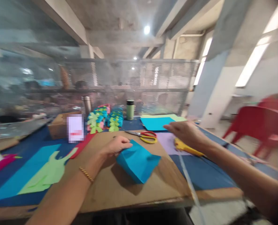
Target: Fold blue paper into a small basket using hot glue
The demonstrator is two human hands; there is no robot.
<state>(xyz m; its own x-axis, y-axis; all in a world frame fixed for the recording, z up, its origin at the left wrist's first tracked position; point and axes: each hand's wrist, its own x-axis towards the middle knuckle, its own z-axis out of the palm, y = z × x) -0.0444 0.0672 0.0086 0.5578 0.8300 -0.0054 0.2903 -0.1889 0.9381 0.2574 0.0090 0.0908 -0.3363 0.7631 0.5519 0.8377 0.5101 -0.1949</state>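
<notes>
My left hand (118,146), with a gold bracelet at its wrist, pinches the corner of a blue craft sheet (139,161). The sheet hangs bent above a brown cardboard (101,187) and casts a shadow on it. My right hand (187,132) is raised at the right, fingers curled together; whether anything is in them is hidden. Below it lies a yellow glue gun (187,148), partly over a lilac sheet (165,143). Beyond the held sheet, scissors (148,137) with red and yellow handles rest on the cardboard.
Flat blue sheets (156,123) lie at the back. Flower-shaped pieces (114,123) are piled near a green bottle (130,109) and a steel flask (86,105). At left are a cardboard box (56,126) and green cut scraps (53,170). Red chairs (248,125) stand right.
</notes>
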